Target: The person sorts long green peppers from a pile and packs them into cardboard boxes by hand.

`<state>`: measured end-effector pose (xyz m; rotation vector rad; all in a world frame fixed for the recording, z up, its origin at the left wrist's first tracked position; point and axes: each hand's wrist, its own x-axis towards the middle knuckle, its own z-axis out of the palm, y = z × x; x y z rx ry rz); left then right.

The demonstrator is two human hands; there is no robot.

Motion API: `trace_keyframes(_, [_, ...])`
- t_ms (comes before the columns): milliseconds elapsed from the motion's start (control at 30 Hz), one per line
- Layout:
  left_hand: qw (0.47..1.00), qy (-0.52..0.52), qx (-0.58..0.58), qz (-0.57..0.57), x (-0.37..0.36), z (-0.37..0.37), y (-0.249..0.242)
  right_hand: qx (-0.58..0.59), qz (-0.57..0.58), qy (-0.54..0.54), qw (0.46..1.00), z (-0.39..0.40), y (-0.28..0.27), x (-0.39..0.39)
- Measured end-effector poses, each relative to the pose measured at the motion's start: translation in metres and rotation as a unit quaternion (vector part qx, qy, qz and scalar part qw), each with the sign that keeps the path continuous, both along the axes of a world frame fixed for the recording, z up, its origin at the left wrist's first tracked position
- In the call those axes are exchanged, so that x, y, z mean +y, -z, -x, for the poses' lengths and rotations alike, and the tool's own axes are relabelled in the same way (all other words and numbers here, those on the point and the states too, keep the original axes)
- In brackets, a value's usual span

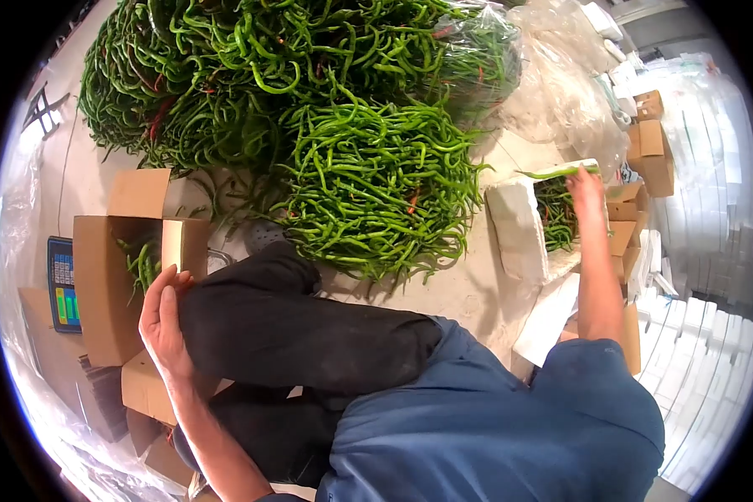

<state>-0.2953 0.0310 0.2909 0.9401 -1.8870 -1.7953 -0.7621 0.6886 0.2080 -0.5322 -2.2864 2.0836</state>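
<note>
My right hand point(586, 186) is closed on a long green chili pepper point(547, 173), above the rim of a white foam box point(514, 230). More green chilies point(558, 219) lie inside that box. On the other side, my left hand point(164, 320) rests beside my knee, at the edge of an open cardboard box point(107, 289); its fingers are stretched out and nothing shows in them. A few chilies point(145, 266) are visible in the cardboard box. Between my hands, past my legs, spreads a loose heap of green chilies point(376, 184) with a few red ones.
A larger chili pile point(201, 75) rises behind the heap, with a clear plastic bag point(485, 63) of chilies at its right. A scale with a keypad point(63, 284) stands at the left. Cardboard boxes point(649, 155) and stacked white foam boxes point(694, 360) line the right side.
</note>
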Motion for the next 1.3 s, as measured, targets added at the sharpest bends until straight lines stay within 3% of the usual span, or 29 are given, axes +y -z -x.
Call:
trace_keyframes(67, [1.0,-0.007,0.001,-0.009,-0.002,-0.003,0.003,-0.039,-0.014,0.087,0.995,0.013,0.005,0.072])
trace_keyframes(133, [1.0,-0.005,0.001,-0.004,-0.003,-0.006,0.005,-0.018,0.08,0.152,0.985,0.023,0.041,0.157])
trace_keyframes(200, [1.0,-0.013,-0.005,-0.005,-0.004,-0.01,0.007,0.022,0.007,0.288,0.957,0.006,0.029,0.165])
trace_keyframes(300, [1.0,-0.007,-0.012,0.02,-0.006,-0.014,0.008,-0.075,-0.113,0.429,0.893,-0.008,0.047,0.168])
trace_keyframes(333, [1.0,-0.01,-0.01,0.009,-0.004,-0.014,0.008,-0.151,-0.34,0.257,0.892,-0.018,0.052,0.122])
trace_keyframes(367, [1.0,-0.014,-0.007,-0.002,-0.003,-0.012,0.007,-0.169,-0.565,0.111,0.8,-0.031,0.051,0.063])
trace_keyframes(400, [1.0,-0.019,-0.005,-0.013,-0.003,-0.01,0.007,-0.021,-0.62,-0.065,0.782,-0.058,0.051,-0.017])
trace_keyframes(433, [1.0,-0.018,-0.006,-0.01,-0.003,-0.009,0.007,0.086,-0.493,-0.129,0.856,-0.065,0.112,-0.037])
trace_keyframes(467, [1.0,-0.016,-0.009,-0.007,-0.003,-0.008,0.006,0.022,-0.436,-0.24,0.867,-0.101,0.085,-0.127])
trace_keyframes(500, [1.0,-0.012,-0.012,-0.003,-0.004,-0.006,0.005,-0.05,-0.403,-0.303,0.862,-0.104,0.124,-0.16])
trace_keyframes(533, [1.0,-0.01,-0.012,-0.001,-0.003,-0.004,0.004,0.0,-0.367,-0.311,0.877,-0.117,0.138,-0.203])
trace_keyframes(633, [1.0,-0.023,-0.005,-0.004,-0.001,-0.003,0.002,-0.18,-0.404,-0.322,0.837,-0.121,0.203,-0.27])
trace_keyframes(667, [0.999,-0.032,-0.001,-0.012,-0.001,-0.006,0.002,-0.147,-0.331,-0.3,0.883,-0.121,0.265,-0.264])
trace_keyframes(733, [0.998,-0.053,0.011,-0.03,-0.001,-0.01,0.004,-0.116,-0.45,-0.274,0.842,-0.126,0.242,-0.279])
trace_keyframes(800, [0.997,-0.073,0.006,-0.035,0.001,-0.012,0.004,-0.252,-0.193,-0.234,0.919,-0.132,0.211,-0.28])
trace_keyframes(833, [0.996,-0.078,0.005,-0.035,0.002,-0.012,0.003,-0.315,-0.059,-0.205,0.925,-0.136,0.193,-0.277])
trace_keyframes(933, [0.997,-0.075,-0.001,-0.027,0.003,-0.009,0.002,-0.471,-0.065,-0.345,0.809,-0.138,0.133,-0.246])
trace_keyframes(1033, [0.998,-0.053,0.002,-0.03,0.002,-0.003,0.001,-0.472,0.02,-0.348,0.81,-0.161,0.093,-0.216])
trace_keyframes(1167, [0.999,-0.037,0.009,-0.033,0.002,0.005,0.002,-0.421,0.051,-0.363,0.83,-0.189,0.052,-0.202])
trace_keyframes(1300, [0.999,-0.032,0.011,-0.033,0.0,0.004,0.005,-0.351,-0.008,-0.393,0.85,-0.188,0.049,-0.187])
